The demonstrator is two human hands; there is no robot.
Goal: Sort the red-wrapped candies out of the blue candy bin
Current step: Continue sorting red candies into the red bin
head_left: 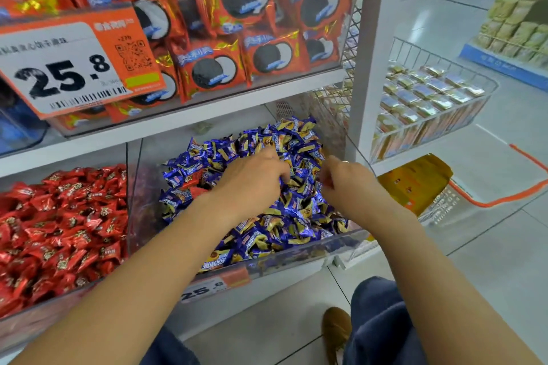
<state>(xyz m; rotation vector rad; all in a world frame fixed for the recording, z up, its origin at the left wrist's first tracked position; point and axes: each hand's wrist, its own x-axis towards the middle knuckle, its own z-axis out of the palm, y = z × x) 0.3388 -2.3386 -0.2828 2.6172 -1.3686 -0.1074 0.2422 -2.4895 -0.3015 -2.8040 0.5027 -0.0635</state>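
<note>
Both hands are in the blue candy bin (341, 243); the left hand (252, 178) lies on the heap near the bin's middle with fingertips dug in, grip hidden; the right hand (344, 178) hovers curled near the right wall, its hold unclear; red candies (194, 184) show by the left wall; raking may bury them or spill blue ones over the front edge.

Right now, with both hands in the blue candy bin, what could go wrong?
The blue candies are heaped near the bin's low front wall, so raking with the left hand could spill some onto the floor. A red candy lies half buried beside that hand and might get pushed under. The right hand is curled; whether it holds anything is unclear.
</note>
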